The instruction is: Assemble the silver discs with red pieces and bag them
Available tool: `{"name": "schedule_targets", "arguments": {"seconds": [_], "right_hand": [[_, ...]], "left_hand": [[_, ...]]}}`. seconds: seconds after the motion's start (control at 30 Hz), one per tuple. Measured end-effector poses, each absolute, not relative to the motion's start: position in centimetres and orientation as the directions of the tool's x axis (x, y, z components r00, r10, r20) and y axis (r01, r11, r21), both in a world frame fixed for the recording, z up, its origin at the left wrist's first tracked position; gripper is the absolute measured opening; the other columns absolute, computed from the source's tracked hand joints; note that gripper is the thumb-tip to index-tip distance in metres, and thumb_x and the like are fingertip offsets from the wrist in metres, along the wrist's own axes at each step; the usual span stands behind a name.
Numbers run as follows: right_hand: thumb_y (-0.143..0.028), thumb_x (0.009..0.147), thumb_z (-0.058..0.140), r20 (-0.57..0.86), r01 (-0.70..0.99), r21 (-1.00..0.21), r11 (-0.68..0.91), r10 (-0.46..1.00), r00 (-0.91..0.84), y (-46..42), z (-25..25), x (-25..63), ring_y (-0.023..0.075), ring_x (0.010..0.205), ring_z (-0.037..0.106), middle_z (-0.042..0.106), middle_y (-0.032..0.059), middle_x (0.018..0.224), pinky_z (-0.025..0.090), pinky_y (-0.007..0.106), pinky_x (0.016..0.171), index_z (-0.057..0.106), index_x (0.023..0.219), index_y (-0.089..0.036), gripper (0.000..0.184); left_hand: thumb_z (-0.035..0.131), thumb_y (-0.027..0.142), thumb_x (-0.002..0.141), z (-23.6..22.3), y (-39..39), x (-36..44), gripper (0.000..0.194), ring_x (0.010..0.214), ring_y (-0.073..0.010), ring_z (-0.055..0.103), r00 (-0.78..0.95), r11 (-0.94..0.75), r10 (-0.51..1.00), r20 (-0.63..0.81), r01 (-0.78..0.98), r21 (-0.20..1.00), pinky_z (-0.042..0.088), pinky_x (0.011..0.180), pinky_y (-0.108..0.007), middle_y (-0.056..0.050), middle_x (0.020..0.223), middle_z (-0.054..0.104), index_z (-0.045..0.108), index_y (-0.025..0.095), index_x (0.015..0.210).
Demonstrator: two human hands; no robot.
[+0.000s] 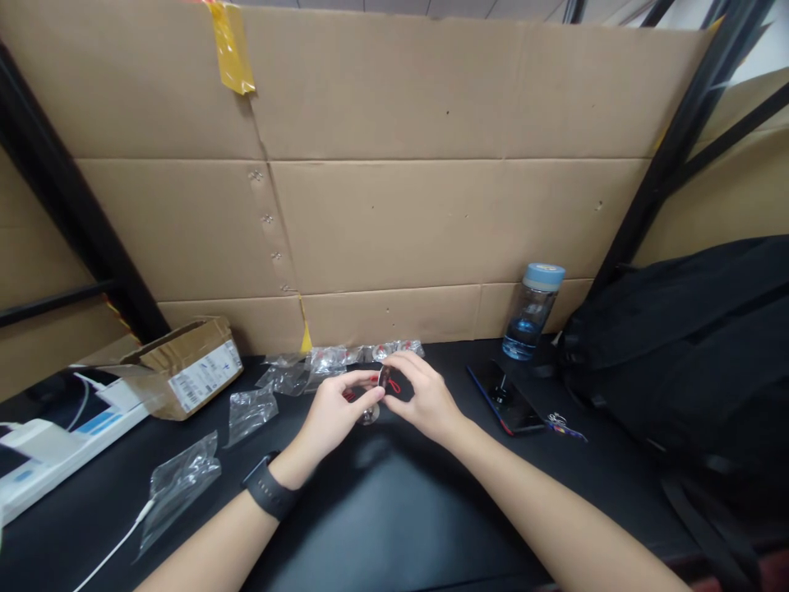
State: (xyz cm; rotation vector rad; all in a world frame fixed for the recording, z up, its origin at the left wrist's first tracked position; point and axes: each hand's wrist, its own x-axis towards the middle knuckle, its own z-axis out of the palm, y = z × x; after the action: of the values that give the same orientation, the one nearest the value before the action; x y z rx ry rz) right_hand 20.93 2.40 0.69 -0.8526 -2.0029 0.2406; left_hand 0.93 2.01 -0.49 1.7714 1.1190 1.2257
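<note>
Near the middle of the black table, my left hand (338, 415) and my right hand (425, 399) meet, both closed on a small round disc (383, 376) seen almost edge-on. A red cord (394, 385) shows beside it, between the fingers of my right hand. Just under my left fingertips lies another small shiny round piece (370, 415), partly hidden. Behind the hands, several clear plastic packets (329, 359) with red bits inside lie along the cardboard wall. What exactly the disc is, I cannot tell.
An open cardboard box (203, 374) and a white power strip (80, 448) with plugs stand at left. Crumpled clear bags (178, 485) lie nearby. To the right are a phone (505, 399), a keyring (560, 425), a blue-lidded water bottle (533, 312) and a black backpack (690, 370).
</note>
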Motion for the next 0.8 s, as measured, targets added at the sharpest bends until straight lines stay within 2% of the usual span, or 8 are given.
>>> {"name": "schedule_targets", "arguments": {"seconds": [0.13, 0.23, 0.33, 0.43, 0.5, 0.57, 0.67, 0.8], "right_hand": [[-0.021, 0.085, 0.069, 0.663, 0.441, -0.471, 0.764, 0.636, -0.393, 2.2, 1.0, 20.9, 0.0232, 0.111, 0.064, 0.068, 0.0073, 0.119, 0.051, 0.037, 0.099, 0.061, 0.126, -0.026, 0.043], [-0.023, 0.085, 0.071, 0.659, 0.456, -0.451, 0.768, 0.63, -0.41, 2.1, 1.2, 21.1, 0.0231, 0.112, 0.064, 0.068, 0.0066, 0.119, 0.051, 0.037, 0.099, 0.062, 0.125, -0.027, 0.041], [-0.025, 0.084, 0.073, 0.665, 0.47, -0.445, 0.762, 0.633, -0.397, 2.1, 1.2, 21.2, 0.0234, 0.112, 0.064, 0.068, 0.006, 0.121, 0.051, 0.037, 0.1, 0.062, 0.126, -0.027, 0.044], [-0.026, 0.083, 0.075, 0.657, 0.491, -0.461, 0.74, 0.656, -0.373, 2.2, 1.2, 21.3, 0.0233, 0.111, 0.064, 0.068, 0.0054, 0.119, 0.052, 0.037, 0.098, 0.061, 0.126, -0.027, 0.046], [-0.026, 0.082, 0.076, 0.641, 0.511, -0.47, 0.72, 0.676, -0.363, 2.2, 1.2, 21.4, 0.0235, 0.11, 0.064, 0.069, 0.0051, 0.118, 0.053, 0.037, 0.094, 0.061, 0.126, -0.028, 0.046], [-0.026, 0.081, 0.076, 0.628, 0.526, -0.476, 0.705, 0.691, -0.357, 2.2, 1.2, 21.4, 0.0234, 0.109, 0.065, 0.069, 0.0049, 0.117, 0.054, 0.036, 0.091, 0.062, 0.126, -0.028, 0.046], [-0.025, 0.08, 0.077, 0.618, 0.534, -0.483, 0.694, 0.702, -0.354, 2.3, 1.1, 21.5, 0.0226, 0.108, 0.065, 0.069, 0.0042, 0.117, 0.054, 0.036, 0.09, 0.062, 0.125, -0.028, 0.047], [-0.026, 0.08, 0.077, 0.602, 0.526, -0.493, 0.694, 0.708, -0.369, 2.4, 1.1, 21.5, 0.0222, 0.106, 0.065, 0.069, 0.0038, 0.116, 0.053, 0.035, 0.089, 0.062, 0.124, -0.028, 0.047]], "left_hand": [[0.073, 0.042, 0.086, -0.2, 2.1, 0.8, 0.038, 0.096, -0.0253, 0.074, 0.229, -0.398, 0.911, 0.342, 0.279, 0.874, 0.06, 0.088, -0.036, -0.008, 0.107, 0.078, 0.073, 0.018, 0.115], [0.058, 0.046, 0.096, 0.5, 2.3, 0.2, 0.036, 0.099, -0.0244, 0.072, 0.317, -0.467, 0.876, 0.364, 0.368, 0.804, 0.058, 0.09, -0.037, -0.008, 0.113, 0.075, 0.07, 0.02, 0.118], [0.046, 0.044, 0.102, 0.7, 2.7, -1.2, 0.036, 0.121, -0.0281, 0.061, 0.276, -0.522, 0.836, 0.475, 0.669, 0.529, 0.047, 0.106, -0.046, -0.009, 0.127, 0.068, 0.068, 0.022, 0.119], [0.05, 0.04, 0.098, -0.4, 3.6, -2.8, 0.046, 0.136, -0.0378, 0.046, 0.175, -0.313, 0.856, 0.486, 0.925, 0.217, 0.038, 0.11, -0.058, -0.016, 0.147, 0.053, 0.055, 0.019, 0.138], [0.048, 0.041, 0.098, -1.5, 4.3, -3.8, 0.052, 0.138, -0.04, 0.043, 0.129, -0.191, 0.911, 0.392, 0.974, 0.123, 0.041, 0.106, -0.058, -0.018, 0.154, 0.044, 0.048, 0.018, 0.145], [0.044, 0.045, 0.098, -2.7, 5.0, -4.6, 0.055, 0.141, -0.0425, 0.038, 0.091, -0.118, 0.95, 0.299, 0.99, 0.076, 0.04, 0.106, -0.059, -0.018, 0.158, 0.039, 0.048, 0.017, 0.146], [0.039, 0.049, 0.099, -3.6, 5.8, -5.3, 0.053, 0.135, -0.0417, 0.047, 0.08, -0.095, 0.983, 0.167, 0.992, 0.082, 0.04, 0.106, -0.055, -0.018, 0.151, 0.048, 0.053, 0.019, 0.141], [0.033, 0.053, 0.1, -3.3, 6.4, -5.8, 0.054, 0.128, -0.0378, 0.055, 0.103, -0.121, 0.984, 0.148, 0.985, 0.121, 0.041, 0.105, -0.05, -0.018, 0.145, 0.054, 0.058, 0.02, 0.134]]}}
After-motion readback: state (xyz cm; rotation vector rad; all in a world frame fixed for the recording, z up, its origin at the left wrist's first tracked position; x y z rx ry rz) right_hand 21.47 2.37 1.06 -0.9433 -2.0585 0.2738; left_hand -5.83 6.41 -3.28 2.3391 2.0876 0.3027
